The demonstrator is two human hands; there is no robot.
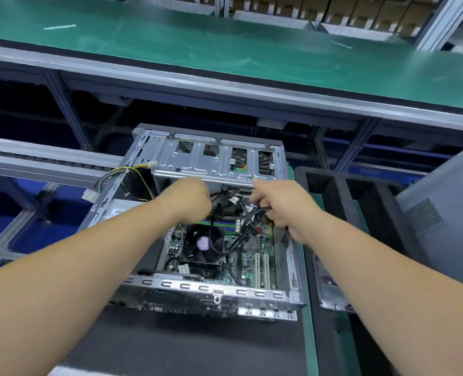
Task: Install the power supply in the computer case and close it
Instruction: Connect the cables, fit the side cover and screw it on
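Over the open computer case (198, 287) on the bench, the right hand (282, 204) pinches a black cable bundle (248, 217) above the motherboard. The left hand (191, 198) is curled; what it holds I cannot tell. The power supply (122, 210) lies leftward, nearer it.

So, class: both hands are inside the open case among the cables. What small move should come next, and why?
Probably seat the cable plug that the right hand pinches into the motherboard. The case is open, black cables lie loose over the board, and the left hand is curled beside them, perhaps holding some aside.
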